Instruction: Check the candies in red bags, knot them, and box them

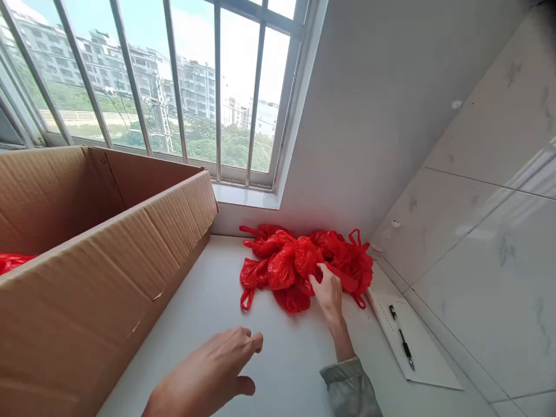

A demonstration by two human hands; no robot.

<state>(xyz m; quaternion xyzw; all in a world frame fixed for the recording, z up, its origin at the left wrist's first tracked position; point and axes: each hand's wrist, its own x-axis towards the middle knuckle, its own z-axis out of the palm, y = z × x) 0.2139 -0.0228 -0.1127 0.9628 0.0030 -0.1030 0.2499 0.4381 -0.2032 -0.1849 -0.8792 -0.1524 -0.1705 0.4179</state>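
Note:
A heap of crumpled red plastic bags (282, 266), several with looped handles, lies on the white tabletop against the wall. My right hand (329, 292) reaches into the front of this heap, with thumb and fingers pinching at a red bag; part of the grip is hidden by the plastic. Nearer to me, my left hand (217, 368) hovers over the tabletop between the box and the heap. Its fingers are loosely bent, the thumb stands apart from them, and nothing is in it.
A large open cardboard box (143, 260) takes up the left side, with some red plastic (15, 262) inside. To the right, a notepad (428, 356) lies by the tiled wall with a black pen (405, 343) on it. A barred window (195, 87) is behind.

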